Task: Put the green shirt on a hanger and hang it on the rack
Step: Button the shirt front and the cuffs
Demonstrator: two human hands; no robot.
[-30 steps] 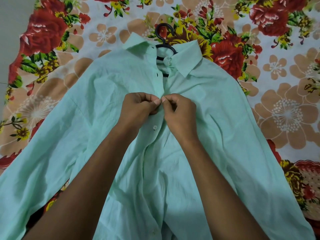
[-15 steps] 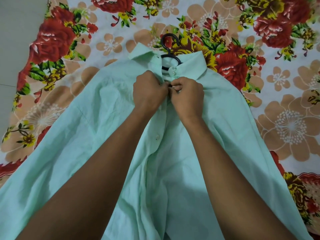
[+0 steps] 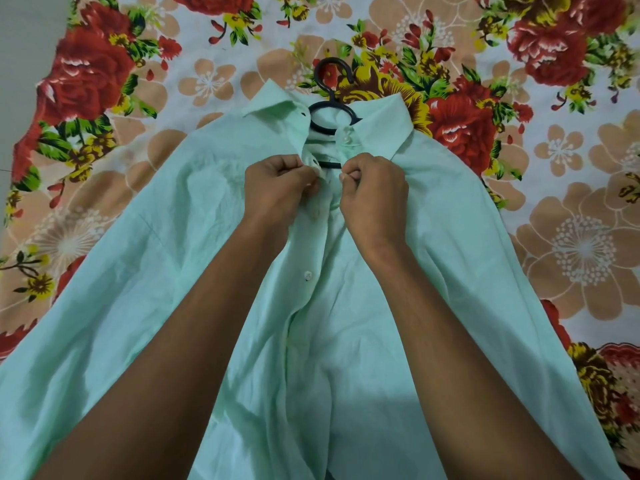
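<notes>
Green shirt (image 3: 433,271): lies front-up and spread flat on the floral bedsheet (image 3: 571,237), collar at the far end, sleeves angled out to either side; the fabric is pale mint and creased.
Hanger (image 3: 329,98): black plastic, inside the shirt; its hook and neck loop project beyond the collar opening onto the sheet, and a short piece of its bar shows in the open neck just below the collar.
Collar (image 3: 377,123): unfastened, its two points spread to either side of the hanger neck; a pale button sits on the collar band on the right side.
Left hand (image 3: 280,188): closed, thumb and fingers pinching the left edge of the shirt front just below the collar.
Right hand (image 3: 375,194): closed in a loose fist, fingertips pinching the right edge of the shirt front, just beside the left hand; a narrow gap separates the two.
Placket button (image 3: 308,274): fastened, nearer the person than the hands, between the two forearms.
Floral bedsheet: red roses and tan blossoms on white, beneath and all round the shirt.
</notes>
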